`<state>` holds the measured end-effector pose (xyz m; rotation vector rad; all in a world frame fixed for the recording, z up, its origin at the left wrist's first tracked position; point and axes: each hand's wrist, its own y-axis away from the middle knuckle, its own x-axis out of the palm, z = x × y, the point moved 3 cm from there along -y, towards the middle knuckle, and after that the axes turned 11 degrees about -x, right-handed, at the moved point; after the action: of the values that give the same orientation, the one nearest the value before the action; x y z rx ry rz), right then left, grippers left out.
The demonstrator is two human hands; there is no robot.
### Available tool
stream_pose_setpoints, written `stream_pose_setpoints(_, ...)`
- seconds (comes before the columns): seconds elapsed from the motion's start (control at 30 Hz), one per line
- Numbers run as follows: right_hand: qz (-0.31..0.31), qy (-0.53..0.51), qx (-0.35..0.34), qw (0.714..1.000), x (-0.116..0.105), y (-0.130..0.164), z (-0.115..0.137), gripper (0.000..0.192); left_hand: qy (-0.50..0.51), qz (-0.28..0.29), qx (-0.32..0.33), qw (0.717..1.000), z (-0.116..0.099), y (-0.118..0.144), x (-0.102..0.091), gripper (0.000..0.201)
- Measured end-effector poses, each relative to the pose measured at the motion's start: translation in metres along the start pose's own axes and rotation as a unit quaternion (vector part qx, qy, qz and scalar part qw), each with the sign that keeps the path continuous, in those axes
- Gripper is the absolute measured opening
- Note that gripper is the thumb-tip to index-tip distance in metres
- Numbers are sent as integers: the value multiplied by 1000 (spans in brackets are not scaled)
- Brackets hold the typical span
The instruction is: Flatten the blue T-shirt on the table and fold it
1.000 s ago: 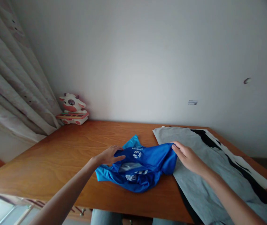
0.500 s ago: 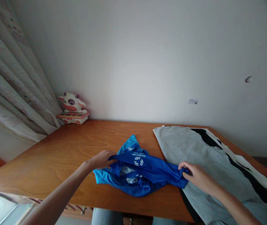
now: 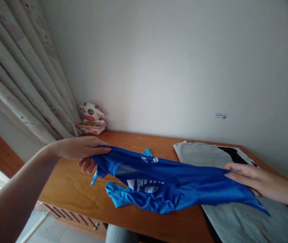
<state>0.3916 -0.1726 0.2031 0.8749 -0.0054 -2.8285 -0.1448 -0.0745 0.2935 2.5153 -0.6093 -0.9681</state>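
The left part of the worktop (image 3: 65, 184) lies bare from the near edge back towards the wall, so a hand could pass there freely. A cow-shaped toy (image 3: 91, 114) stands in the far left corner against the wall, just beside the hanging curtain (image 3: 24, 77), and closes off that corner. The blue shirt (image 3: 169, 182) is stretched across the middle between the left hand (image 3: 81, 152) and the right hand (image 3: 254, 177), lifted at both ends and sagging onto the wood, barring the way from front to back. The right side is covered by a grey garment (image 3: 209, 157) over black and white cloth (image 3: 237, 153), flat and low. Behind the shirt a strip of bare wood runs along the wall.
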Motion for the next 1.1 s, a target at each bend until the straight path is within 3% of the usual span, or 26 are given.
stream_pose_setpoints(0.07, 67, -58, 44, 995, 4, -13, 2, 41, 14, -2, 6, 1000, -3, -16, -5, 31)
stream_pose_setpoints(0.1, 53, -81, 37, 995, 5, -26, 2, 41, 21, -33, 33, 999, -6, -31, -7, 34)
stream_pose_setpoints(0.23, -176, -170, -36, 969, 16, -90, -3, 39, 179, -222, 155, 946, -12, -98, -3, 47)
stream_pose_setpoints(0.27, -235, -145, -35, 961, 23, -100, -7, 42, 153, -247, 170, 941, -10, -112, 5, 52)
stream_pose_setpoints(0.33, -258, -44, -40, 964, 47, -109, -14, 47, 31, -294, 186, 937, 3, -128, 26, 57)
stream_pose_setpoints(0.37, -235, 10, -52, 971, 63, -107, -19, 46, -52, -294, 202, 933, 13, -132, 40, 55)
stream_pose_setpoints(0.43, -148, 87, -114, 979, 105, -91, -29, 37, -195, -237, 221, 926, 42, -131, 72, 51)
stream_pose_setpoints(0.5, -100, 120, -146, 977, 148, -66, -44, 37, -263, -182, 213, 923, 79, -124, 102, 53)
stream_pose_setpoints(0.6, -117, 103, -137, 978, 200, -36, -67, 36, -301, -150, 189, 923, 124, -110, 137, 65)
stream_pose_setpoints(0.67, -159, 105, -144, 971, 223, -26, -73, 37, -295, -140, 189, 926, 139, -103, 154, 49)
stream_pose_setpoints(0.73, -178, 123, -177, 960, 241, -26, -67, 42, -265, -125, 190, 937, 141, -99, 169, 36)
stream_pose_setpoints(0.83, -157, 140, -209, 955, 260, -37, -46, 59, -134, -76, 166, 974, 128, -97, 188, 49)
stream_pose_setpoints(0.97, -108, 49, -193, 974, 276, -55, -25, 28, 40, 9, 169, 985, 106, -92, 203, 56)
stream_pose_setpoints(1.07, -158, -118, -133, 971, 277, -59, -23, 49, -17, -29, 213, 977, 99, -93, 205, 45)
stream_pose_setpoints(1.1, -187, -162, -111, 963, 276, -58, -22, 55, -58, -49, 223, 972, 99, -96, 207, 56)
